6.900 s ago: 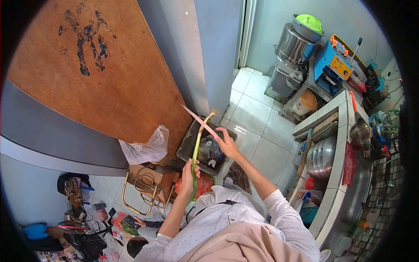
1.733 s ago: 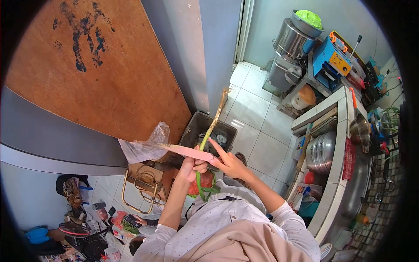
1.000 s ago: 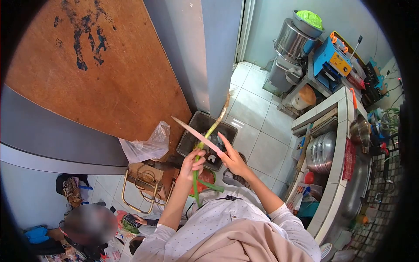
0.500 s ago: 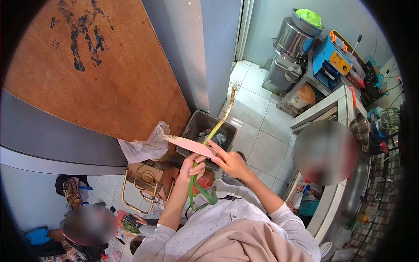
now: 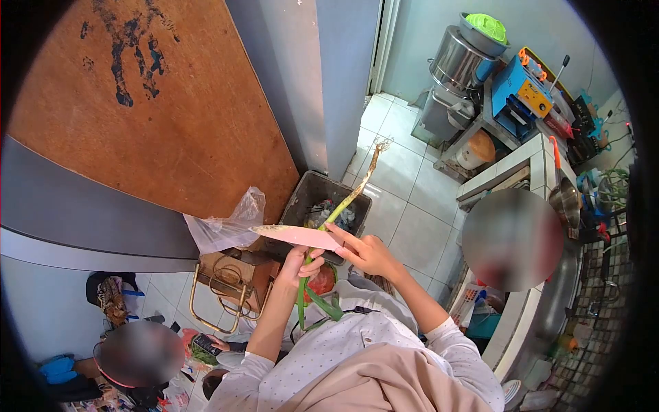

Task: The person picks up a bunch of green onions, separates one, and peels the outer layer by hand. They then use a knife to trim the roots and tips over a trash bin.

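My left hand (image 5: 300,264) grips a long green stalk (image 5: 347,200) near its lower part. Its pale, rooty end points up and away over a dark bin (image 5: 321,211). Green leaves (image 5: 317,305) hang down below that hand. My right hand (image 5: 366,251) holds a pink-bladed knife (image 5: 292,235). The blade lies almost level, pointing left, and crosses the stalk just above my left hand.
A brown wooden board (image 5: 158,110) leans at the left, with a clear plastic bag (image 5: 223,230) below it. White floor tiles (image 5: 405,206) spread beyond the bin. Metal pots (image 5: 460,65), a blue machine (image 5: 522,93) and a tiled counter (image 5: 542,226) stand at the right. Another person sits at bottom left.
The knife has gone from a raised slant a second ago to lying level across the stalk. The stalk's rooty end has tipped a little to the right.
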Motion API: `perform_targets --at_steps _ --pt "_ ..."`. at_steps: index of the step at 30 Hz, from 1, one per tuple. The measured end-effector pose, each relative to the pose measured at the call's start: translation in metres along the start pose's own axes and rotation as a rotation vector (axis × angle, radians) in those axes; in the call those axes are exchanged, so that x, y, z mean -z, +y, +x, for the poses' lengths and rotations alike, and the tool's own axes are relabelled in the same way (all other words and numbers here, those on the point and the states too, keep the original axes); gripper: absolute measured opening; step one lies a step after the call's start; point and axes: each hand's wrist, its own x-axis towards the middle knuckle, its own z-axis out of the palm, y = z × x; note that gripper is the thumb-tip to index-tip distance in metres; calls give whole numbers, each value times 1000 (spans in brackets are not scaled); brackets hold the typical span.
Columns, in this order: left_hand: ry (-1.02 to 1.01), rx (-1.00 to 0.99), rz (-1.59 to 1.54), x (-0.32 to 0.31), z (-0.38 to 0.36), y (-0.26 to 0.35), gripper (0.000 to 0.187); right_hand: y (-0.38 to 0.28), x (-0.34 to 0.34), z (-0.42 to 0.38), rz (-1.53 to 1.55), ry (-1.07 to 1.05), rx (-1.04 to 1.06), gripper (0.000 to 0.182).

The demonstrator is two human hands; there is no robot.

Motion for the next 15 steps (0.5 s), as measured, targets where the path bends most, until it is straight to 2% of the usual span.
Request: perform_targets --at_steps 1,2,4,8,9,11,12,14,15 --pt "171 -35 7 -8 0 -1 33 4 -6 1 -1 73 47 50" --pt "170 -34 7 -17 1 -2 33 7 -9 1 -3 146 94 49" --pt "306 -80 96 -29 2 -3 32 8 -9 1 -34 140 75 48" --pt "279 -115 62 -18 5 -7 26 10 -11 -2 -123 184 62 44" --pt "218 -96 29 -15 5 -8 20 14 -13 -1 -122 184 63 44" --pt "157 -81 -4 -12 4 -9 16 25 -16 0 -96 352 59 43" --pt "156 -84 7 -21 4 -10 14 24 -10 0 -97 352 62 43" --pt "159 -87 16 -30 2 -11 13 22 6 0 57 341 -89 43" --pt "174 -92 -43 -32 2 -11 17 24 11 -1 150 310 -60 45"
